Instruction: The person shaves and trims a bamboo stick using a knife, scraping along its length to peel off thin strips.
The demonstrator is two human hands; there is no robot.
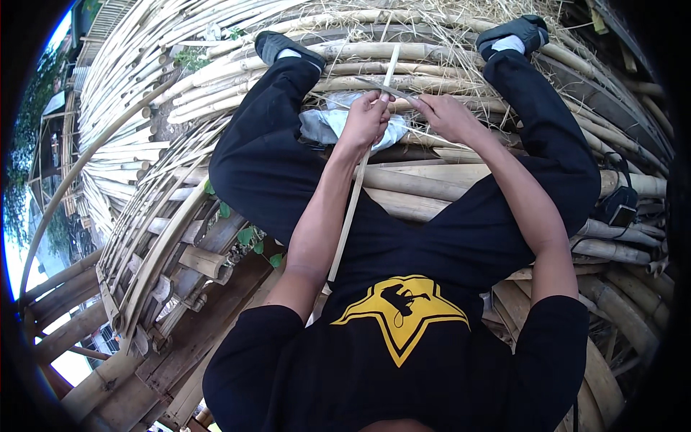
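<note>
My left hand (pixel 366 119) is closed round a long, pale bamboo strip (pixel 350 216). The strip runs from beside my waist, past my hand, and on beyond my fingers toward the bamboo poles. My right hand (pixel 448 117) grips the handle end of a knife (pixel 392 91), its thumb stretched along it. The dark narrow blade points left and crosses the strip just past my left fingertips. Whether the edge bites into the strip is too small to tell. Below both hands, between my legs, lies a crumpled whitish plastic bag (pixel 322 128).
I sit on stacked bamboo poles (pixel 410 180), legs spread to both sides. Thin shavings (pixel 461 75) litter the poles ahead. Bundles of split bamboo (pixel 137 137) fan out on the left, near a curved pole (pixel 90 155). A small dark device with a strap (pixel 619 205) rests at the right.
</note>
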